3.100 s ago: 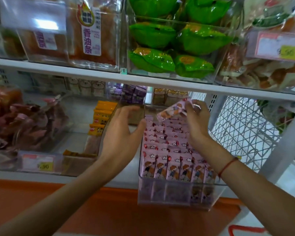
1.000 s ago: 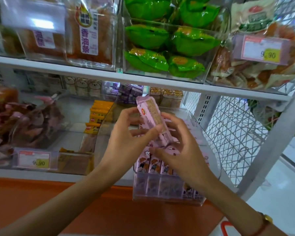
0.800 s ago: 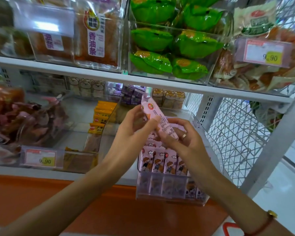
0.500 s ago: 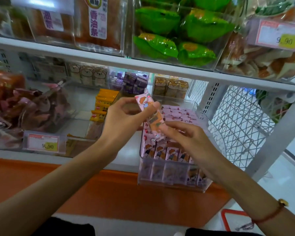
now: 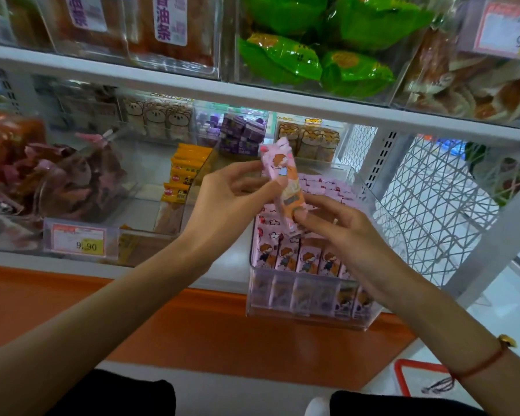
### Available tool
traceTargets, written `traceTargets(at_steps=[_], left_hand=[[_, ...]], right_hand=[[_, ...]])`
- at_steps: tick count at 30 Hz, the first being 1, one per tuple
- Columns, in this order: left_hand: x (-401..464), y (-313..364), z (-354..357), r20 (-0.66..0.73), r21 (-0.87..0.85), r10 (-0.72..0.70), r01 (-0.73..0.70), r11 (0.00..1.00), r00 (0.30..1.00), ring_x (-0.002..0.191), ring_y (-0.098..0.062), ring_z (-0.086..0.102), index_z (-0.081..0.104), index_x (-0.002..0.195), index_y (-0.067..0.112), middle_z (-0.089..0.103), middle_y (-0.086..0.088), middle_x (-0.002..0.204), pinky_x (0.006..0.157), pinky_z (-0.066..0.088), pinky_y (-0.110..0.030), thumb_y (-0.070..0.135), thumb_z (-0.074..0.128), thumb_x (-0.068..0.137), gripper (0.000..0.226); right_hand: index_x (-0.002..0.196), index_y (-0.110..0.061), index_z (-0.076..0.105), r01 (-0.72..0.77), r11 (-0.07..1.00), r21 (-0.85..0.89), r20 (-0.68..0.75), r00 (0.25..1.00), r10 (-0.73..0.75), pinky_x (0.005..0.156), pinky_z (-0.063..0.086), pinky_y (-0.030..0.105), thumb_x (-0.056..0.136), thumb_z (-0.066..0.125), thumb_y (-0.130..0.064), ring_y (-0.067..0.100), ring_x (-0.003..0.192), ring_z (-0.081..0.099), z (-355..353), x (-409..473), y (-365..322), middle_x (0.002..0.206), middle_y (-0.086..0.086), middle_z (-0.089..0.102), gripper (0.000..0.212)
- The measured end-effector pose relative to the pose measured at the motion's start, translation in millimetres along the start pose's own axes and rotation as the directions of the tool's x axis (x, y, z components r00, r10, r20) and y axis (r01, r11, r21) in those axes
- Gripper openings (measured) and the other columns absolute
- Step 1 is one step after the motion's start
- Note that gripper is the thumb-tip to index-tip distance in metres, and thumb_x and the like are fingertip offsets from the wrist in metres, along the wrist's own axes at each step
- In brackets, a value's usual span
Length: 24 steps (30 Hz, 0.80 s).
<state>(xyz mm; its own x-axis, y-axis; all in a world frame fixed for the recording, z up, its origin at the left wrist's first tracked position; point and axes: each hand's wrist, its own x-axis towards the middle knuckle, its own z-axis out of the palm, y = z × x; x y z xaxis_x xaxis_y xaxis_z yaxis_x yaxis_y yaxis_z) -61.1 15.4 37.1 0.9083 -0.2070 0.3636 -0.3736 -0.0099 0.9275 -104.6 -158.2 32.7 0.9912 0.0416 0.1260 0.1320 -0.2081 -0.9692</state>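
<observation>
Midair, left hand (image 5: 222, 202), right hand (image 5: 345, 235), fingers pinching pink packet (image 5: 282, 178), partly hiding clear bin (image 5: 306, 321), perhaps matching packets (image 5: 308, 261).

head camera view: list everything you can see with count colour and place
held packet: one, pink with a cartoon figure, raised above the bin
clear bin: one, transparent, lower shelf front
stocked packets: many, pink, in rows inside the clear bin
yellow packets: one row, yellow-orange, left of the bin
purple boxes: several, purple, lower shelf back
green bags: several, green, upper shelf
price tags: two, white and yellow, lower left and upper right
wire basket: one, white, right of the bin
bracelet: one, red, right wrist
left hand: pinches the packet's upper part
right hand: pinches its lower end
</observation>
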Motion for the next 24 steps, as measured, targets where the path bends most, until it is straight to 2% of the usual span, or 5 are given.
traceTargets(at_steps=[5,10,16,21,24], left_hand=[[-11,13,5,0.222,0.129,0.279,-0.312,0.941,0.934,0.105,0.0,0.063,0.06,0.115,0.021,0.066,0.013,0.112,0.09,0.049,-0.016,0.022,0.072,0.077,0.041],[-15,10,9,0.216,0.246,0.297,-0.346,0.905,0.93,0.108,0.004,0.058,0.061,0.119,0.03,0.063,0.018,0.115,0.093,0.047,-0.017,0.027,0.073,0.079,0.042],[-8,4,3,0.057,0.235,0.203,-0.211,0.949,0.977,0.11,0.005,0.055,0.051,0.125,0.038,0.058,0.021,0.119,0.092,0.05,-0.022,0.054,0.061,0.077,0.052],[-4,-23,-6,-0.032,0.251,-0.127,0.131,0.959,0.991,0.106,0.003,0.048,0.039,0.137,0.03,0.047,0.023,0.118,0.072,0.037,-0.008,0.04,0.052,0.093,0.047],[-7,-32,-6,0.02,0.258,-0.189,0.178,0.95,0.982,0.109,-0.002,0.049,0.04,0.139,0.024,0.048,0.014,0.131,0.083,0.043,-0.018,0.038,0.047,0.096,0.046]], right_hand=[[0.103,-0.033,0.061,0.168,0.981,-0.092,-0.087,0.981,-0.176,0.08,0.049,0.018,0.069,0.074,-0.023,-0.006,0.096,0.061,-4,1,1,0.099,-0.023,0.068,0.037],[0.119,-0.033,0.053,0.376,0.901,-0.218,-0.095,0.91,-0.403,0.083,0.054,0.024,0.071,0.072,-0.029,0.006,0.106,0.061,-4,-6,0,0.115,-0.025,0.059,0.052],[0.118,-0.038,0.048,0.359,0.912,-0.198,-0.179,0.902,-0.394,0.085,0.053,0.02,0.07,0.071,-0.038,0.003,0.101,0.065,-5,-3,-1,0.11,-0.011,0.066,0.053],[0.109,-0.021,0.06,0.13,0.98,-0.147,-0.352,0.92,-0.175,0.083,0.051,0.021,0.083,0.069,-0.028,0.005,0.096,0.065,-25,35,6,0.103,-0.008,0.068,0.029],[0.106,-0.02,0.054,0.082,0.98,-0.181,-0.451,0.879,-0.157,0.078,0.048,0.021,0.086,0.067,-0.022,0.007,0.094,0.061,-30,70,9,0.096,-0.008,0.064,0.024]])
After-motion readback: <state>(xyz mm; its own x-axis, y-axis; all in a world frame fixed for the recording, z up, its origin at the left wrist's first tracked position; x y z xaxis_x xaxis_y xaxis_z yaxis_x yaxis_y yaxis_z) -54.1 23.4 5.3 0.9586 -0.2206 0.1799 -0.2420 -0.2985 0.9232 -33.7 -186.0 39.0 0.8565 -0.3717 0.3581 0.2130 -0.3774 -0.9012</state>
